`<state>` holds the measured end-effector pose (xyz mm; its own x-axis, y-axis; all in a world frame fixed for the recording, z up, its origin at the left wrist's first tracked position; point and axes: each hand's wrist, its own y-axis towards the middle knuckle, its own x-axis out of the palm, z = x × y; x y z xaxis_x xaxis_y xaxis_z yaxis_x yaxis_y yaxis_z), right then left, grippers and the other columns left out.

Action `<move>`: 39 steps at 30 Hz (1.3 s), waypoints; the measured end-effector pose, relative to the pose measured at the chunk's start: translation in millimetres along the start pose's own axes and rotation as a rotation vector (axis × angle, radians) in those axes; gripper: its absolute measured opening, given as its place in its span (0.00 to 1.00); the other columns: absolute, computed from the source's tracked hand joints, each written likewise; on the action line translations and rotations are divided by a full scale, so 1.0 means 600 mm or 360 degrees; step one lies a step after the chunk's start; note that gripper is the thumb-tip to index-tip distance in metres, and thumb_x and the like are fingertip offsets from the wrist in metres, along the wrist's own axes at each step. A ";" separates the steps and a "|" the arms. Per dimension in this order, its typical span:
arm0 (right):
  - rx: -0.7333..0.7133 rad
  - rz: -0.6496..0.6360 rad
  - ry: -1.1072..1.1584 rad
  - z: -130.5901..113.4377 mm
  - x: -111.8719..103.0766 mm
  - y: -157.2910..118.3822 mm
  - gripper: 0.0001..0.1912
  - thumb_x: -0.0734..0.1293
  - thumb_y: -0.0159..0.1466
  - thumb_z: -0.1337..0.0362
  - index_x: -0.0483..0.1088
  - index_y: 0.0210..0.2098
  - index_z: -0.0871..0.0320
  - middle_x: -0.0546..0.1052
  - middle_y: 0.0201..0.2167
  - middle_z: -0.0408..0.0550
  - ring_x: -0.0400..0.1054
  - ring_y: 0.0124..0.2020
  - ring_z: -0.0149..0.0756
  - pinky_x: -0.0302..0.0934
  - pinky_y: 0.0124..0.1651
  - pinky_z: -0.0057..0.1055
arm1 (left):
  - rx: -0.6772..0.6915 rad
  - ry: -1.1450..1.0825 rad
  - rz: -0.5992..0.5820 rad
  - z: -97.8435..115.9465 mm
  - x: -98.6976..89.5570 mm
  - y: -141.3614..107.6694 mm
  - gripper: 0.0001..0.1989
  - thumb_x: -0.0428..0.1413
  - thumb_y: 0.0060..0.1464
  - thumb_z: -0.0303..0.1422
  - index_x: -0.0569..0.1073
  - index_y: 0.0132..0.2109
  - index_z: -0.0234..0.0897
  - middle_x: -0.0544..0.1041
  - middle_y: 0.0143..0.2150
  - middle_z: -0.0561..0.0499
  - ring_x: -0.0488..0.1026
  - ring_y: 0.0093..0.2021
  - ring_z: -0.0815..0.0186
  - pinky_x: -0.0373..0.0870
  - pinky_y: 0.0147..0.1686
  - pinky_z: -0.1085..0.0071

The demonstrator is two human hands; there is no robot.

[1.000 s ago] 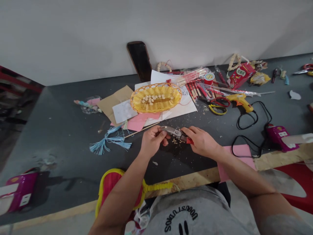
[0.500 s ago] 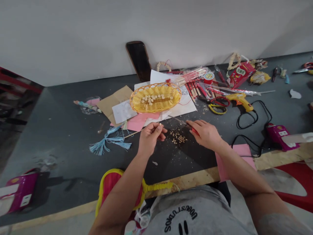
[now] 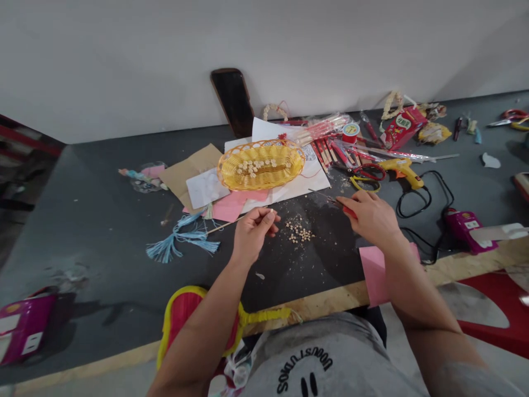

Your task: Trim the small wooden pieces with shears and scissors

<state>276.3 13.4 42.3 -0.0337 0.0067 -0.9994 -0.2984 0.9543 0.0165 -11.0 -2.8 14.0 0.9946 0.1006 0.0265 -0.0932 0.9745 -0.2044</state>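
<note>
My left hand (image 3: 253, 234) pinches a thin wooden stick (image 3: 225, 225) whose pale tip shows between thumb and forefinger. To the right, my right hand (image 3: 372, 219) is closed round a thin metal tool with a red handle (image 3: 349, 212), its narrow end pointing left. Between the hands, small pale pieces (image 3: 301, 232) lie in a loose pile on the dark table (image 3: 297, 275). Behind them is a yellow woven basket (image 3: 264, 179) with small whitish flower-like pieces (image 3: 253, 166) inside.
A blue tassel (image 3: 177, 240) lies left, near pink and brown paper (image 3: 177, 173). A phone (image 3: 233, 99) leans on the wall. At right are a yellow glue gun (image 3: 403, 170) with its cord, scissors (image 3: 367, 179), and a purple device (image 3: 467, 229). A yellow-edged red fan (image 3: 182, 309) overlaps the front edge.
My right hand has moved right and slightly up with the tool, away from my left hand. My left hand has stayed nearly in place, still pinching the stick.
</note>
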 end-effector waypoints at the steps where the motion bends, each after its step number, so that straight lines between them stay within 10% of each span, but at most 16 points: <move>1: 0.0007 -0.0026 -0.0029 -0.002 -0.002 0.001 0.18 0.59 0.70 0.63 0.72 0.56 0.50 0.74 0.45 0.54 0.66 0.47 0.47 0.61 0.41 0.37 | 0.0003 0.0004 0.0001 0.000 0.000 0.000 0.17 0.64 0.49 0.45 0.76 0.36 0.34 0.79 0.31 0.50 0.71 0.23 0.72 0.69 0.22 0.76; 16: -0.0330 -0.0281 -0.0029 -0.008 -0.016 0.001 0.20 0.60 0.69 0.66 0.70 0.59 0.48 0.74 0.45 0.53 0.66 0.47 0.45 0.62 0.43 0.37 | 0.0054 -0.0005 -0.0007 0.007 0.002 0.000 0.18 0.65 0.47 0.45 0.76 0.35 0.34 0.79 0.29 0.50 0.71 0.23 0.72 0.69 0.22 0.76; 24: 0.0162 0.0043 0.1578 0.003 -0.002 0.015 0.13 0.64 0.66 0.54 0.66 0.46 0.53 0.75 0.40 0.48 0.72 0.40 0.40 0.69 0.46 0.42 | 0.0038 -0.0067 -0.0001 0.003 0.005 0.002 0.20 0.65 0.47 0.47 0.77 0.38 0.33 0.78 0.29 0.51 0.71 0.22 0.72 0.69 0.20 0.76; 31: 0.0335 -0.0476 0.2984 -0.027 -0.005 0.022 0.19 0.73 0.57 0.53 0.60 0.34 0.52 0.77 0.47 0.47 0.77 0.42 0.41 0.73 0.44 0.46 | -0.0043 -0.0141 -0.0008 0.003 0.006 0.002 0.21 0.67 0.45 0.45 0.76 0.39 0.32 0.78 0.29 0.51 0.73 0.23 0.71 0.71 0.21 0.77; 36: 0.0072 -0.0688 0.2970 -0.048 -0.009 0.008 0.18 0.72 0.59 0.51 0.61 0.35 0.54 0.78 0.46 0.52 0.76 0.41 0.42 0.73 0.41 0.43 | -0.0053 -0.0179 -0.0025 0.001 0.007 0.000 0.21 0.67 0.45 0.45 0.77 0.39 0.32 0.79 0.30 0.50 0.74 0.23 0.70 0.71 0.20 0.77; 39: -0.0078 -0.0317 0.2328 -0.060 -0.014 0.005 0.12 0.68 0.63 0.54 0.65 0.39 0.55 0.77 0.41 0.52 0.75 0.38 0.39 0.71 0.40 0.38 | -0.0036 -0.0217 0.0001 0.001 0.007 -0.001 0.21 0.67 0.45 0.45 0.77 0.39 0.33 0.79 0.30 0.50 0.74 0.23 0.71 0.70 0.20 0.77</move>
<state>241.4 5.7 51.9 -0.8910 -0.4490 -0.0678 -0.4434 0.8924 -0.0835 -6.7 -2.9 14.7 0.9788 0.1289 0.1589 -0.0909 0.9697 -0.2266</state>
